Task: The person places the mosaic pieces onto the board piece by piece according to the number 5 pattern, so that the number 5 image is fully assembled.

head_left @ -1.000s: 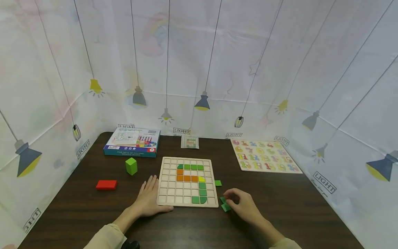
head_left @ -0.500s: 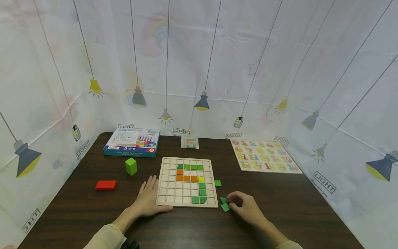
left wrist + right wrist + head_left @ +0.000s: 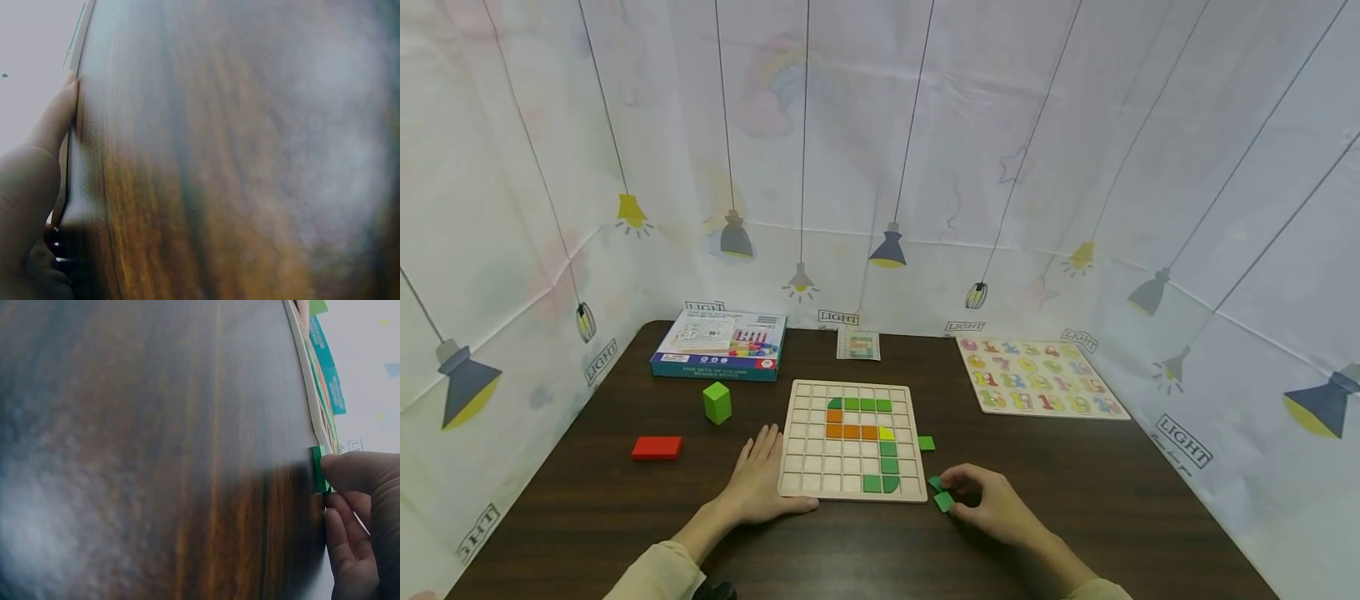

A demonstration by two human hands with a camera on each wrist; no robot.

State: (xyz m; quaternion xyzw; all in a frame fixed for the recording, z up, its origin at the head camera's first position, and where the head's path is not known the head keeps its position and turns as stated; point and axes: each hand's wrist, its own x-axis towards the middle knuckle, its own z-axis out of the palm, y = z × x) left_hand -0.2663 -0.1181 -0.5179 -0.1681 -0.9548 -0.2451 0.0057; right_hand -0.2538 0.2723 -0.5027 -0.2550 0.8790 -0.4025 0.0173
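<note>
A square wooden grid board [image 3: 820, 483] lies flat on the dark table, with green, orange and yellow tiles set in some of its cells. My left hand [image 3: 758, 482] rests at the board's left front corner, fingers spread on the table and thumb along the front edge. Just past the right front corner, my right hand [image 3: 996, 504] has thumb and index finger curled at two loose green tiles. The thumb touches the square green tile [image 3: 943, 502], also seen in the right wrist view; the index finger is at the other green tile [image 3: 935, 483], partly covered.
Another green tile [image 3: 927, 443] lies beside the board's right edge. On the left are a red block [image 3: 657, 448] and a green block [image 3: 717, 403]. A boxed set [image 3: 713, 367], a small pattern card [image 3: 858, 343] and a number puzzle board [image 3: 1042, 377] lie towards the back.
My right hand first draws back slightly to the right, then its fingertips come back against the green tiles. The tiles shift slightly. My left hand stays where it was.
</note>
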